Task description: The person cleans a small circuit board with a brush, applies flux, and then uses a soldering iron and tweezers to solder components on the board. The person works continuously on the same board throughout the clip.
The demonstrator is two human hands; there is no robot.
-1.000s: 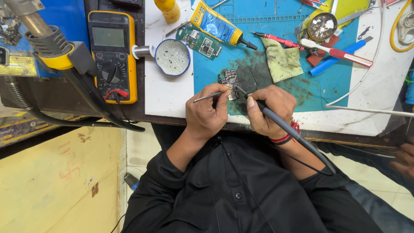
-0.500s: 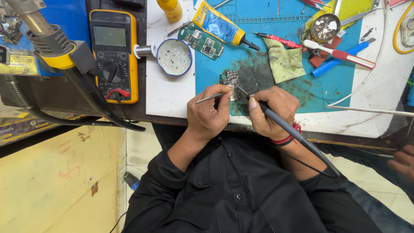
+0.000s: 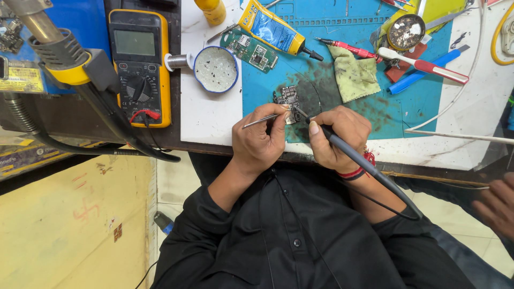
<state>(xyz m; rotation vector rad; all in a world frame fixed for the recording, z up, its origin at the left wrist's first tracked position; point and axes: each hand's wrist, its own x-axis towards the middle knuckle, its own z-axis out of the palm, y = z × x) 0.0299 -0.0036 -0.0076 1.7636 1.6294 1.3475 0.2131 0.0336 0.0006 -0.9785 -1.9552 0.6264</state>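
A white-topped workbench [image 3: 206,115] with a dark front edge stands over a pale tiled floor [image 3: 171,179] in even light

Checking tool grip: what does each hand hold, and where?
Left hand pinches tweezers near their middle; right hand grips soldering iron low on its handle.

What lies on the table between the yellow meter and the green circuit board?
In the head view, a round blue-rimmed dish lies between the yellow meter and the green circuit board, with a small solder spool at its left.

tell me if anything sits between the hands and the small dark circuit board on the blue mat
Nothing visible does. The left hand puts tweezers to the small circuit board, and the right hand brings its soldering iron tip to it.
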